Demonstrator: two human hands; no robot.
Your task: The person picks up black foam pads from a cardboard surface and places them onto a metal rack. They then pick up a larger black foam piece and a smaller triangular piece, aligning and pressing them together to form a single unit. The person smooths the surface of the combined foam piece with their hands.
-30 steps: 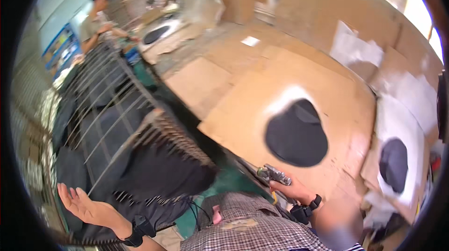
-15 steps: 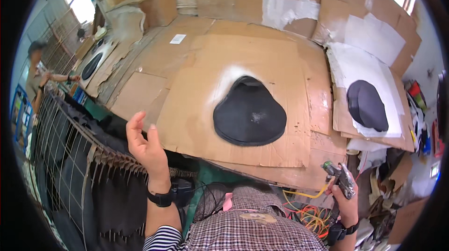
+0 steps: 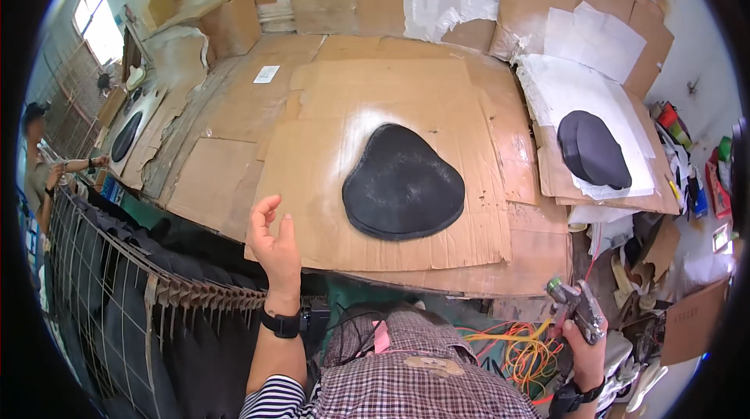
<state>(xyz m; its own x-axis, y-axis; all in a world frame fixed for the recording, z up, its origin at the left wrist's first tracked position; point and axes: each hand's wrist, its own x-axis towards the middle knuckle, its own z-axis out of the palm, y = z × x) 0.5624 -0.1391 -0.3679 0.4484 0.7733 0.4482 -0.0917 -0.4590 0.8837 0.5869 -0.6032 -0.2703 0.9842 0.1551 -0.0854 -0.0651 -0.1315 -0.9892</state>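
My right hand (image 3: 587, 353) is wrapped round a spray gun (image 3: 580, 308) with a green tip and a dull, coated body, held low beyond the table's front edge. A yellow hose (image 3: 519, 333) leads to it. My left hand (image 3: 275, 251) hovers at the front left of the cardboard with fingers loosely curled and apart, holding nothing. Between the hands, on a cardboard sheet (image 3: 328, 118), lies a black rounded three-lobed pad (image 3: 402, 185) with faint pale specks on top. It touches neither hand. A whitish patch shows on the cardboard by its upper left edge.
Another black pad (image 3: 594, 149) rests on white-covered cardboard at the right, and one more (image 3: 126, 136) lies far left, near another person (image 3: 39, 161). A wire rack (image 3: 101, 294) of dark pieces stands front left. Tangled hoses (image 3: 531, 360) hang below the table's edge.
My left hand has moved right, closer to the black pad. The spray gun has moved slightly down and right. The whole view has shifted a little, and the pale specks look more spread out.
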